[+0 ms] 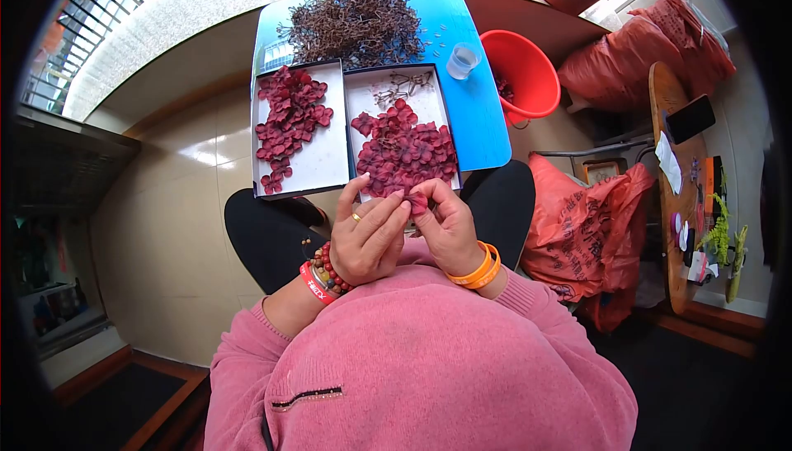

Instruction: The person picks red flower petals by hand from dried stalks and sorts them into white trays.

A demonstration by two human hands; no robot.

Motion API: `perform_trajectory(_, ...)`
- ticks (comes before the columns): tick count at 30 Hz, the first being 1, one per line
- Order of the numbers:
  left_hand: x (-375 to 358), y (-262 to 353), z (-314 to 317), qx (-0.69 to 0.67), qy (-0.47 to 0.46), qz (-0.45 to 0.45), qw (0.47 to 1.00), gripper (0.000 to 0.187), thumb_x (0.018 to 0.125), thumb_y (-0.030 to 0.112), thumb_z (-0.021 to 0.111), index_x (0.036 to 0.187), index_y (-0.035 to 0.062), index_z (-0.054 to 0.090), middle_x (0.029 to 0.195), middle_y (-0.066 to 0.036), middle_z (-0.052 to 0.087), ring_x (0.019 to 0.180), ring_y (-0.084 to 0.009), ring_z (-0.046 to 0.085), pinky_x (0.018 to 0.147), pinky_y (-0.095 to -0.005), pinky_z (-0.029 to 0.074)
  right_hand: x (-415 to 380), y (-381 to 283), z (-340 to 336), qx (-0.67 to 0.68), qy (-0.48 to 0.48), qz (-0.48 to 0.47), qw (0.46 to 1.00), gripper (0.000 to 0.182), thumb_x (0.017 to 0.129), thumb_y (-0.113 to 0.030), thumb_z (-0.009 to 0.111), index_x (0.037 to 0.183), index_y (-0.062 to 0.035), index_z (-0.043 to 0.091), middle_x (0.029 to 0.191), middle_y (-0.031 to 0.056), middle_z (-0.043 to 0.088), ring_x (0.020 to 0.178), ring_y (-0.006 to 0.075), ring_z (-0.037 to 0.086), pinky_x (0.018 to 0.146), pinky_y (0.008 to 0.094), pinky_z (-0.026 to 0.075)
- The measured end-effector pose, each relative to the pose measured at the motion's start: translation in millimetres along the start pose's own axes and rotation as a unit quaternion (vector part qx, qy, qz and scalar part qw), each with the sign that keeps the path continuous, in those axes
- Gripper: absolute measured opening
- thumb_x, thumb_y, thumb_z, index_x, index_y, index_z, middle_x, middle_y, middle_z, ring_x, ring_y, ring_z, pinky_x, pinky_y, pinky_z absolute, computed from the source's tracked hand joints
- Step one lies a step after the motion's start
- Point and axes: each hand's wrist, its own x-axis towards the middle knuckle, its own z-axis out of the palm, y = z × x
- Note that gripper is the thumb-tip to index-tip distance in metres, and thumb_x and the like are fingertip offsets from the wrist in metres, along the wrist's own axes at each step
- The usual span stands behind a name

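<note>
A dark red fabric flower (418, 203) is pinched between the thumb and fingers of my right hand (450, 224), just over the near edge of the right box. The fingertips of my left hand (370, 236) close on the same flower from the left, its index finger raised. In front of my hands, the right white-lined box (356, 92) holds a heap of red flowers (406, 154) and some brown stems (403, 88) at its far end. More red flowers (289, 117) lie in the left white-lined box (323, 172).
Both boxes rest on a blue table (488, 125). Behind them rises a pile of brown stems (355, 22). A clear cup (463, 61) stands at the right, beside a red bucket (536, 80). Red bags (577, 236) and a wooden table (668, 245) are farther right.
</note>
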Motion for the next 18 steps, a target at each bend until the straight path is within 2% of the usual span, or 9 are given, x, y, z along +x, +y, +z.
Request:
perform_trajectory(4, 2, 1, 0, 0.021, -0.028, 0.019, 0.999, 0.021, 0.077, -0.002, 0.06, 0.097, -0.0067, 0.063, 0.1, -0.019, 0.065, 0.081, -0.0243, 0.067, 0.1, -0.0522, 0.038, 1, 6, -5, -0.037, 0.017, 0.016, 0.999, 0.009, 0.095, -0.01, 0.055, 0.099, -0.0016, 0.053, 0.085, -0.001, 0.057, 0.077, 0.0042, 0.053, 0.066, 0.0189, 0.045)
perform_trajectory(7, 0, -1, -3, -0.013, -0.034, 0.0, 0.999, 0.027, 0.079, -0.005, 0.059, 0.106, -0.0057, 0.06, 0.099, -0.019, 0.065, 0.084, -0.0254, 0.067, 0.1, -0.0534, 0.037, 3, -1, 1, -0.029, 0.032, 0.024, 0.999, 0.008, 0.095, -0.01, 0.055, 0.097, -0.0022, 0.054, 0.081, -0.0007, 0.057, 0.073, 0.0047, 0.052, 0.063, 0.0198, 0.044)
perform_trajectory(9, -9, -5, 7, -0.086, 0.027, -0.07, 0.993, 0.031, 0.081, -0.008, 0.058, 0.112, -0.0044, 0.055, 0.096, -0.017, 0.066, 0.084, -0.0244, 0.068, 0.098, -0.0479, 0.04, 4, 6, 0, -0.033, 0.03, 0.027, 0.999, 0.008, 0.096, -0.011, 0.055, 0.097, -0.0027, 0.054, 0.081, -0.0002, 0.057, 0.072, 0.005, 0.051, 0.062, 0.0201, 0.044)
perform_trajectory(11, -18, -6, 14, -0.15, 0.059, -0.15, 0.976, 0.037, 0.084, -0.009, 0.055, 0.12, -0.0023, 0.048, 0.096, -0.015, 0.066, 0.082, -0.0194, 0.066, 0.085, -0.0365, 0.045, 5, 9, -2, -0.037, 0.027, 0.032, 0.998, 0.008, 0.096, -0.011, 0.054, 0.096, -0.0031, 0.054, 0.08, 0.0002, 0.057, 0.071, 0.0052, 0.051, 0.062, 0.0205, 0.044)
perform_trajectory(13, -17, -2, 16, -0.2, 0.064, -0.238, 0.948, 0.046, 0.088, -0.011, 0.052, 0.13, 0.0005, 0.037, 0.097, -0.013, 0.067, 0.076, -0.0104, 0.062, 0.063, -0.0189, 0.049, 5, 11, -3, -0.04, 0.02, 0.04, 0.998, 0.007, 0.095, -0.011, 0.054, 0.096, -0.0034, 0.054, 0.08, 0.0003, 0.057, 0.071, 0.0054, 0.051, 0.063, 0.0208, 0.044)
perform_trajectory(14, -14, 2, 18, -0.261, 0.086, -0.294, 0.916, 0.042, 0.088, -0.007, 0.056, 0.126, 0.0011, 0.042, 0.093, -0.01, 0.065, 0.075, -0.0065, 0.06, 0.061, -0.0189, 0.049, 5, 12, -2, -0.049, 0.018, 0.034, 0.998, 0.007, 0.095, -0.01, 0.054, 0.096, -0.0033, 0.054, 0.08, 0.0002, 0.056, 0.071, 0.0054, 0.051, 0.062, 0.0208, 0.044)
perform_trajectory(17, -11, -1, 17, -0.28, 0.048, -0.34, 0.896, 0.04, 0.087, -0.006, 0.058, 0.124, 0.0014, 0.044, 0.09, -0.008, 0.063, 0.076, -0.0063, 0.059, 0.061, -0.0183, 0.049, 5, 14, -1, -0.06, 0.02, 0.024, 0.998, 0.006, 0.095, -0.009, 0.054, 0.095, -0.003, 0.054, 0.079, 0.0001, 0.055, 0.07, 0.0055, 0.05, 0.061, 0.0211, 0.044)
perform_trajectory(18, -9, -2, 20, -0.321, 0.075, -0.36, 0.873, 0.028, 0.088, -0.004, 0.058, 0.114, 0.0015, 0.051, 0.09, -0.005, 0.06, 0.076, -0.0055, 0.057, 0.06, -0.0182, 0.048, 5, 15, -1, -0.054, 0.027, 0.026, 0.998, 0.006, 0.095, -0.009, 0.054, 0.095, -0.0029, 0.054, 0.079, 0.0002, 0.055, 0.069, 0.0055, 0.05, 0.061, 0.0211, 0.044)
